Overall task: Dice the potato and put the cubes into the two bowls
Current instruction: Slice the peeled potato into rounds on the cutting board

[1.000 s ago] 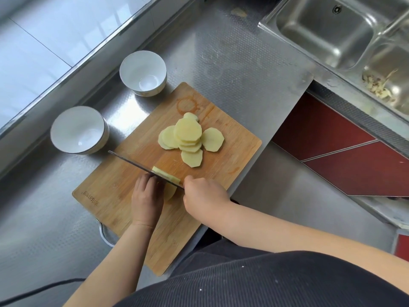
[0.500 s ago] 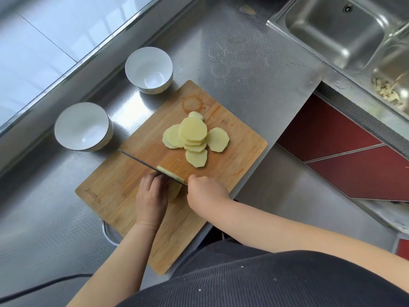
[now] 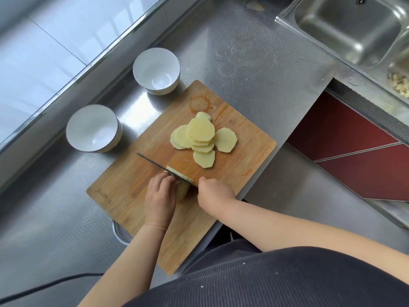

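Slicing stage, bowls [image 3: 94,128] unfilled. Left hand [image 3: 159,196] curled over the potato stub [image 3: 183,189] on the board [image 3: 124,196]; knife [image 3: 163,168] mid-cut; right hand [image 3: 215,192] gripping its handle. Slices [image 3: 202,138] lie beyond. Next: stack, cut strips, then cubes.

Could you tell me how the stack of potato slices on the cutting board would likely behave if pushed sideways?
The stack of potato slices would probably slide apart: the slices already lie fanned and overlapping. The cut faces look moist, so likely slippery. Lying flat, they seem unlikely to roll.
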Motion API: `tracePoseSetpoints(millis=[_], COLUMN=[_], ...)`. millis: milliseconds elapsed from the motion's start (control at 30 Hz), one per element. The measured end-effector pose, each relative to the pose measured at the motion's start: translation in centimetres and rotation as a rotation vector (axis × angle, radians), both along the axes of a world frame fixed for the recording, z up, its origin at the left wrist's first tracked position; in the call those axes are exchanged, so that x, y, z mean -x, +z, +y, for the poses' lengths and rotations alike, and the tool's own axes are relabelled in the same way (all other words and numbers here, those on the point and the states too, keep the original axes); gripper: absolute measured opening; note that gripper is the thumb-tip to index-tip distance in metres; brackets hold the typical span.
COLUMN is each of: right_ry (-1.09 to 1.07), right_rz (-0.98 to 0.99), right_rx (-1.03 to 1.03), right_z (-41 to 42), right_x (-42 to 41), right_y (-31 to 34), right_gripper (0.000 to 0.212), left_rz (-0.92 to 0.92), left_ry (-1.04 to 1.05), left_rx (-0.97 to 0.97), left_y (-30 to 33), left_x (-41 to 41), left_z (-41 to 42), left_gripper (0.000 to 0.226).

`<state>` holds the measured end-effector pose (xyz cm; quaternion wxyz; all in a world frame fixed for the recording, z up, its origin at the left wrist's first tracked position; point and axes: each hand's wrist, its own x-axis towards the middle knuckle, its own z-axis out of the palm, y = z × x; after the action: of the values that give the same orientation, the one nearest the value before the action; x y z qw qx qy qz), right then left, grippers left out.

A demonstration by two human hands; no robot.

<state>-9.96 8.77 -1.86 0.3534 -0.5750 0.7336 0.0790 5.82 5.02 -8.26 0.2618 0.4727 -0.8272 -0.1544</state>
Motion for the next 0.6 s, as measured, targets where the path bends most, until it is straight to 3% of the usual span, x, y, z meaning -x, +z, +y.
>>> tracePoseSetpoints(millis=[233, 400, 600], right_ry=[0.044, 0.018, -0.024], right_rz=[0.059, 0.087, 0.079], right_rx=[0.194, 0.388, 0.456], right_z=[0.7, -0.2, 0.4], right_x=[1.4, 2.6, 3.8], right_y=[0.6, 1.3, 1.0], right_gripper=[0.026, 0.035, 0.032], left_rz=[-0.059, -0.005, -0.377], left_ry=[-0.029, -0.004, -0.061], left_rx=[0.024, 0.185, 0.028], left_y=[0.6, 3.9, 6.0], left_x=[0.0, 2.3, 6.6], left_z=[0.8, 0.2, -2.3], left_gripper=[0.02, 0.017, 0.042])
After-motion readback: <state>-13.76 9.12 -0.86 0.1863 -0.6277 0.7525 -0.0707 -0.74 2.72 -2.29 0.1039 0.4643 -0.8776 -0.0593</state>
